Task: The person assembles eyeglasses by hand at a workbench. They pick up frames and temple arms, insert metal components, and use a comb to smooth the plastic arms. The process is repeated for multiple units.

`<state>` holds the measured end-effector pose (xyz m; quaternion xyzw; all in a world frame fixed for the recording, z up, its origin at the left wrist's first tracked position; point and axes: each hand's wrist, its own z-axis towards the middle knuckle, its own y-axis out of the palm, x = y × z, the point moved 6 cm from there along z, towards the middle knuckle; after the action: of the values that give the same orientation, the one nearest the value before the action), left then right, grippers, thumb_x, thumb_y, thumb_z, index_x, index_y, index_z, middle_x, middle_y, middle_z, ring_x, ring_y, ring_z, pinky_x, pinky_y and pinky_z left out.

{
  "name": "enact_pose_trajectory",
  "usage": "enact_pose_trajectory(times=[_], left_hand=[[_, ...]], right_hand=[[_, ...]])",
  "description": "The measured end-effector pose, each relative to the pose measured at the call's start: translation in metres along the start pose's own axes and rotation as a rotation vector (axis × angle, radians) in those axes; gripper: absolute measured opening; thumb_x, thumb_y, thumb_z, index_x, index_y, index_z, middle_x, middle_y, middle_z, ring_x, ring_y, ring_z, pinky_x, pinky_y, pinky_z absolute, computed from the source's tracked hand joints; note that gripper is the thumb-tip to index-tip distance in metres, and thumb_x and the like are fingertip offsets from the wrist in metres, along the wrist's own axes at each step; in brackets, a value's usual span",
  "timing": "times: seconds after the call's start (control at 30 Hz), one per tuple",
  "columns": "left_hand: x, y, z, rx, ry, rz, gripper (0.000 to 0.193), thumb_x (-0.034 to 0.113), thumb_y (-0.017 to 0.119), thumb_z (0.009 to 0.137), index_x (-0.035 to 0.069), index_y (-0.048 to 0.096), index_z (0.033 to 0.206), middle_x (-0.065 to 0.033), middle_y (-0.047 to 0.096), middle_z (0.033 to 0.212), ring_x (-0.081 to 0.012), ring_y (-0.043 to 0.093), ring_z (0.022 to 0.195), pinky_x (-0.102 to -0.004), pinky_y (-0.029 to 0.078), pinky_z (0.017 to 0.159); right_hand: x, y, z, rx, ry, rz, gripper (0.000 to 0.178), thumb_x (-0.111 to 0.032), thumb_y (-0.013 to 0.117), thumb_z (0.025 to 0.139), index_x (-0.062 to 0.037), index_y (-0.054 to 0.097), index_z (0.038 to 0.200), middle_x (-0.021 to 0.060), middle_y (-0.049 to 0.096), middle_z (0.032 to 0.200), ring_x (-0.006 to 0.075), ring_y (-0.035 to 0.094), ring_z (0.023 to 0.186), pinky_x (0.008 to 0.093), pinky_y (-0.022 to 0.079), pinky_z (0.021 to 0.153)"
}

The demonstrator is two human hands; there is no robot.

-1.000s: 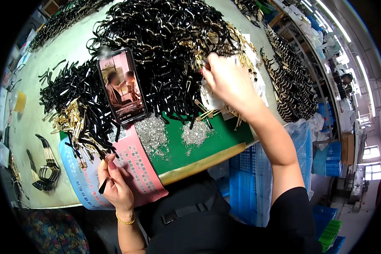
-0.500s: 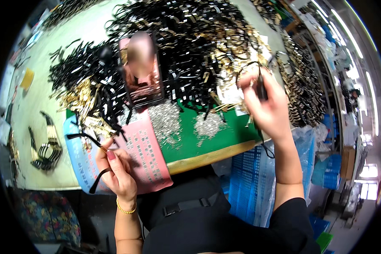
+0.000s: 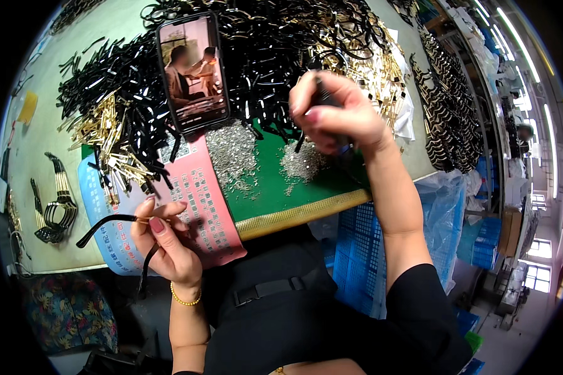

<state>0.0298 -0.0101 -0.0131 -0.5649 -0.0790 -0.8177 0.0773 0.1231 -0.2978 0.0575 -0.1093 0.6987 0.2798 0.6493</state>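
My left hand (image 3: 172, 247), with a yellow beaded bracelet at its wrist, pinches eyeglass temples (image 3: 109, 224) with black tips and a thin gold part. One tip points left and the other hangs down below the fingers. My right hand (image 3: 341, 115) is closed round a dark, pen-shaped tool (image 3: 324, 94), blurred, whose exact kind I cannot make out. That hand hovers by a small heap of tiny silver metal parts (image 3: 301, 162) on the green mat (image 3: 275, 203). A bigger heap of the same parts (image 3: 231, 156) lies left of it.
A phone (image 3: 194, 72) playing a video leans on a large heap of black temples (image 3: 263, 62). Gold pieces (image 3: 109, 140) lie at left, and bundled temples (image 3: 59, 206) on the table. A pink and blue printed sheet (image 3: 213, 225) reaches the edge. Blue crates (image 3: 356, 256) stand below.
My right hand has moved left and nearer, from the gold pieces to the small silver heap, still gripping the dark tool. My left hand keeps the temples, now turned slightly. The view has shifted.
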Motion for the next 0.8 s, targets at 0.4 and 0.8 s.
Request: enact_pose_trajectory(times=[0.4, 0.8], left_hand=[[0.001, -0.002, -0.002, -0.034, 0.052, 0.089, 0.032, 0.016, 0.035, 0.113, 0.0, 0.048, 0.137, -0.0113, 0.068, 0.101, -0.0063, 0.043, 0.067, -0.0208, 0.038, 0.062], [-0.001, -0.009, 0.001, -0.027, -0.042, -0.048, 0.033, 0.017, 0.038, 0.112, -0.001, 0.047, 0.138, -0.0146, 0.07, 0.099, -0.007, 0.048, 0.064, -0.0202, 0.041, 0.06]], right_hand=[[-0.02, -0.009, -0.11, 0.765, 0.34, -1.35, 0.029, -0.026, 0.068, 0.094, -0.0056, 0.06, 0.114, 0.02, 0.072, 0.091, 0.0406, 0.071, 0.084, 0.0475, 0.055, 0.074], [-0.023, -0.037, -0.063, 0.649, 0.424, -1.623, 0.03, -0.032, 0.06, 0.096, -0.0029, 0.066, 0.1, 0.0209, 0.071, 0.087, 0.0397, 0.07, 0.085, 0.0478, 0.054, 0.076]])
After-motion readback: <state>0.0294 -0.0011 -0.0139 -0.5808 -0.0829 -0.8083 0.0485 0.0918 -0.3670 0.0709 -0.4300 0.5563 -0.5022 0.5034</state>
